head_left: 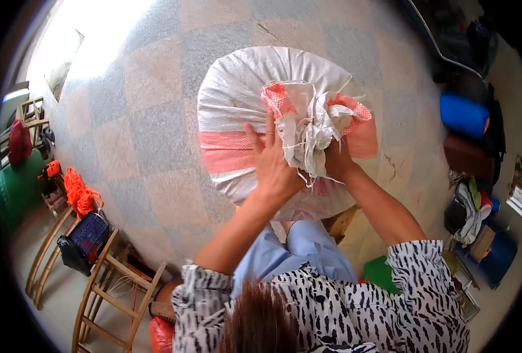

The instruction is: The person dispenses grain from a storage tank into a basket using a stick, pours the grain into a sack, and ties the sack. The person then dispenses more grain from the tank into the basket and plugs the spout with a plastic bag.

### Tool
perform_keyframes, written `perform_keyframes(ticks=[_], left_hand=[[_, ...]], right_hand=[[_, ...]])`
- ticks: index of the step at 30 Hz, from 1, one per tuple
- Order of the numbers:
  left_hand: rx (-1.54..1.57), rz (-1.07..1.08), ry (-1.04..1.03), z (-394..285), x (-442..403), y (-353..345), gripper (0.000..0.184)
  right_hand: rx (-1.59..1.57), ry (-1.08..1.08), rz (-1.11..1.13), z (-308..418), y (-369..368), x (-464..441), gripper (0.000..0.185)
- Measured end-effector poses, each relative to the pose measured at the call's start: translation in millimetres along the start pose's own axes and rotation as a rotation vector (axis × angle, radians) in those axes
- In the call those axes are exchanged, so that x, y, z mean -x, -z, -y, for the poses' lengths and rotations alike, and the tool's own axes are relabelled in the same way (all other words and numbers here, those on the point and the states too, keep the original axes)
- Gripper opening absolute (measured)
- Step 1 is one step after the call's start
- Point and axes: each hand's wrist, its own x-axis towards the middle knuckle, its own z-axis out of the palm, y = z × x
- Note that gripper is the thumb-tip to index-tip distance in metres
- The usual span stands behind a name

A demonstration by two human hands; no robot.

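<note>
A full white woven sack (231, 88) with a broad red band stands upright on the floor in front of my knees. Its gathered neck (314, 138) is bunched at the top, with crumpled, frayed edges and loose threads. My left hand (274, 167) lies against the left side of the neck, two fingers stretched out over the sack and the rest hidden at the bunched cloth. On the other side, my right hand (337, 162) closes round the neck from the right; its fingertips are mostly covered by the folds.
Tiled floor (155, 76) surrounds the sack. At left are wooden ladder-like frames (114, 288), a bundle of orange rope (80, 191), a dark blue basket (90, 232) and a green container (20, 185). Along the right lie a blue bundle (464, 115) and piled cloths (467, 212).
</note>
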Motion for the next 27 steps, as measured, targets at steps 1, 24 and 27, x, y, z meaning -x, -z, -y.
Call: perform_keyframes(ticks=[1,24,27], left_hand=[[0.022,0.036,0.029,-3.1,0.3,-4.9,0.064],[0.372,-0.48,0.005,-3.2,-32.1,-34.5,0.026],[0.291,-0.339,-0.043,6.8,-29.3,-27.9,0.03]], right_hand=[[-0.067,-0.108,0.003,13.2,12.3,-7.0,0.043],[-1.081,-0.538,-0.519,111.2,21.1,38.7,0.044],[-0.554,-0.547,-0.386,79.7,33.4,69.7,0.05]])
